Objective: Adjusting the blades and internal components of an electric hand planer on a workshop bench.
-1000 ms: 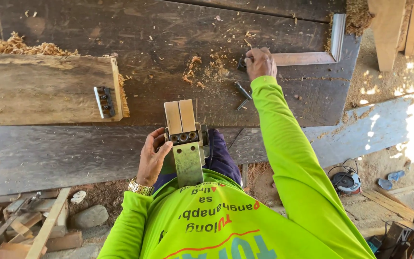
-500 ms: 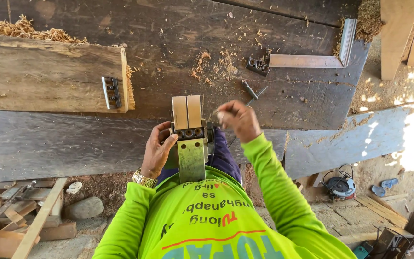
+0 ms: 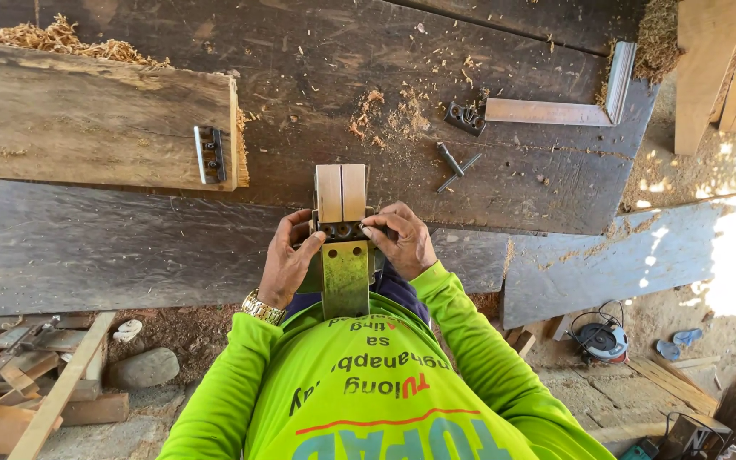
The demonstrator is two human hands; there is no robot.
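An upturned power planer rests against the near edge of the dark plank bench, its pale sole plates pointing away from me and a yellow-green plate toward my chest. My left hand grips the planer's left side, thumb on the dark cutter block. My right hand holds the right side, fingertips pressed on that same block. Whether it pinches something small there, I cannot tell.
A thick weathered beam with a metal plate on its end lies at left. A carpenter's square, a dark clamp piece, a small spanner and bolt and shavings lie farther back. Offcuts, a stone and a circular saw lie on the ground.
My right hand has come back from the far side of the bench by the square and now rests on the planer's cutter block. The left hand kept its hold.
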